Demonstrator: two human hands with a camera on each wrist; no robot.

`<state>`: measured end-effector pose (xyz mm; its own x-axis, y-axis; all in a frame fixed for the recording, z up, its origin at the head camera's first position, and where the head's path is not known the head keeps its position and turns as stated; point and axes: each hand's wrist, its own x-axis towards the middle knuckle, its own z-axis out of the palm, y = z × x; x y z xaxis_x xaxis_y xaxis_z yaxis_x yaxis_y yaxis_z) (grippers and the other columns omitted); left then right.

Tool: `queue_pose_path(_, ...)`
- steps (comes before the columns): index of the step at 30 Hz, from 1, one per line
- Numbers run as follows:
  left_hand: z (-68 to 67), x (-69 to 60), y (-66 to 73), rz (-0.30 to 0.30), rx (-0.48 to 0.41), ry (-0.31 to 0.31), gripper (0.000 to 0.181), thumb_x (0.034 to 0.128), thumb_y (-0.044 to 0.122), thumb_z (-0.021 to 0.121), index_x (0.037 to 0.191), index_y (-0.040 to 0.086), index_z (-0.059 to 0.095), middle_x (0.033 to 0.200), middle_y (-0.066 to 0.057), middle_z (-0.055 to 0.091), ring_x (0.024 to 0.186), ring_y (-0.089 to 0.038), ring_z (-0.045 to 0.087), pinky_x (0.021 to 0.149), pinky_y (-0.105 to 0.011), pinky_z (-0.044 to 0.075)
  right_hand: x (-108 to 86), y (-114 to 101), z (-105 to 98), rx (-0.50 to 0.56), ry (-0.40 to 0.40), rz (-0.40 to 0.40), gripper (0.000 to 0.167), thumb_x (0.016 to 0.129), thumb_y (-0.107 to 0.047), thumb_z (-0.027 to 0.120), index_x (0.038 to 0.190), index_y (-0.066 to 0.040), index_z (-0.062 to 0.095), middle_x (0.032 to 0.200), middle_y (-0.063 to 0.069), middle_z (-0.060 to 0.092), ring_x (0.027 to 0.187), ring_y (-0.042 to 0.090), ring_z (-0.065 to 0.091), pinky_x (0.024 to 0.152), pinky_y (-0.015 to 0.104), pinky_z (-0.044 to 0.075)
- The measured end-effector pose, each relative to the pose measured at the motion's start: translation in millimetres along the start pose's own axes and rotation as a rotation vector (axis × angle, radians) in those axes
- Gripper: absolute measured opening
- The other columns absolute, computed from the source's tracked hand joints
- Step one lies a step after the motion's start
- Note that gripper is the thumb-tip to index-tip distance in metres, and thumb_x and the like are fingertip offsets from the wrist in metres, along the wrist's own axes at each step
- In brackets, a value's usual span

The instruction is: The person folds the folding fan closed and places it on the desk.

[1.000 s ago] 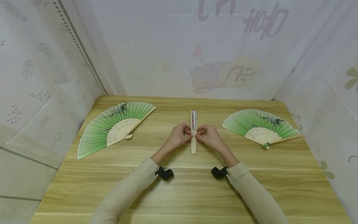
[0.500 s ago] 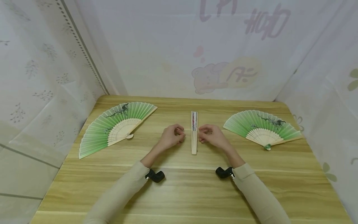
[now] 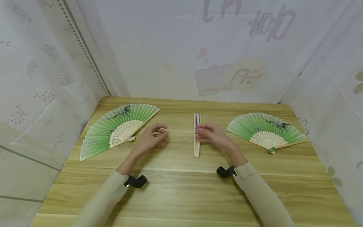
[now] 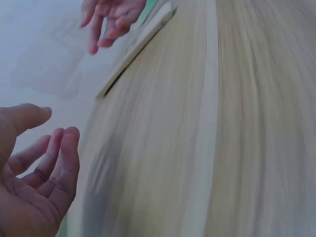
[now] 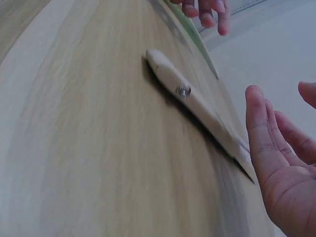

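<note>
Folded fan (image 3: 197, 147), one: pale ribs, patterned strip toward the far end; resting on a wood-grain surface (image 3: 175, 198), near the middle, lengthwise to the far edge, metal rivet (image 5: 183, 91) on the side toward the right sleeve.

Right hand (image 3: 214, 136): across the folded fan's upper half in the head view; fingers together, slightly bent, thumb apart; grip spread; contact with the fan impossible to tell.

Left hand (image 3: 151, 137): well apart from the folded fan, near the pivot of the left-hand green fan (image 3: 97, 137); fingers loosely bent, thumb lifted clear; grip spread.

Left-hand green fan: unfolded, slanted, white-edged, dark branch motif, pale pierced ribs.

Right-hand green fan (image 3: 266, 130): unfolded, similar motif, green knot (image 3: 271, 149) at the pivot.

Also: beige left sleeve (image 3: 102, 198) and right sleeve (image 3: 263, 198), black device at each cuff; behind, pale cloth (image 3: 158, 53) with faded bear print.
</note>
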<state>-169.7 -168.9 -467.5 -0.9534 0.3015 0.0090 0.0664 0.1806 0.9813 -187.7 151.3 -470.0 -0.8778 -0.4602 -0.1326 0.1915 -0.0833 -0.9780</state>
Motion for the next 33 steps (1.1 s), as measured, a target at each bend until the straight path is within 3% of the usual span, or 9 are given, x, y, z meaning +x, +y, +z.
queue_pose_path(7,-42.6,-24.5,-1.2,0.007,0.053,0.108,0.041,0.0986,0.006,0.069,0.133,-0.011,0.055,0.109,-0.028,0.064,0.088,-0.045,0.069,0.066,-0.046,0.061,17.7,-6,17,-0.003,-0.047,0.002,0.048,0.106,-0.013,0.057,0.141,0.016,0.043,0.127,0.038,0.054,0.104,0.033,0.068,0.093,0.046,0.053)
queue_pose_path(13,-69.9,-45.1,-0.1,0.035,0.068,0.163,0.042,0.0989,0.007,0.069,0.134,-0.01,0.054,0.111,-0.03,0.063,0.088,-0.037,0.072,0.068,-0.045,0.061,36.7,-14,38,0.026,-0.089,0.027,0.05,0.106,-0.014,0.058,0.144,0.014,0.042,0.129,0.038,0.053,0.105,0.034,0.068,0.098,0.05,0.05)
queue_pose_path(19,-94.7,-65.8,-2.7,0.021,0.105,0.239,0.043,0.0976,0.008,0.07,0.133,-0.009,0.053,0.109,-0.024,0.066,0.085,-0.025,0.073,0.065,-0.036,0.06,56.5,-15,59,0.065,-0.108,0.058,0.047,0.107,-0.012,0.056,0.144,0.014,0.042,0.125,0.031,0.058,0.104,0.032,0.069,0.096,0.045,0.052)
queue_pose_path(26,-127.5,-94.9,-11.9,-0.047,0.201,0.292,0.045,0.0979,0.015,0.072,0.135,-0.003,0.055,0.109,-0.011,0.069,0.088,-0.02,0.072,0.067,-0.032,0.06,73.4,-8,84,0.1,-0.112,0.107,0.044,0.106,-0.008,0.056,0.139,0.018,0.044,0.118,0.03,0.061,0.096,0.027,0.071,0.095,0.045,0.052)
queue_pose_path(33,-165.0,-130.2,-22.1,-0.035,0.271,0.336,0.039,0.0955,0.008,0.073,0.132,0.007,0.06,0.105,0.005,0.069,0.083,-0.014,0.071,0.065,-0.026,0.058,83.5,-2,102,0.119,-0.13,0.138,0.042,0.105,-0.006,0.057,0.138,0.018,0.045,0.115,0.026,0.062,0.097,0.029,0.07,0.093,0.042,0.054)
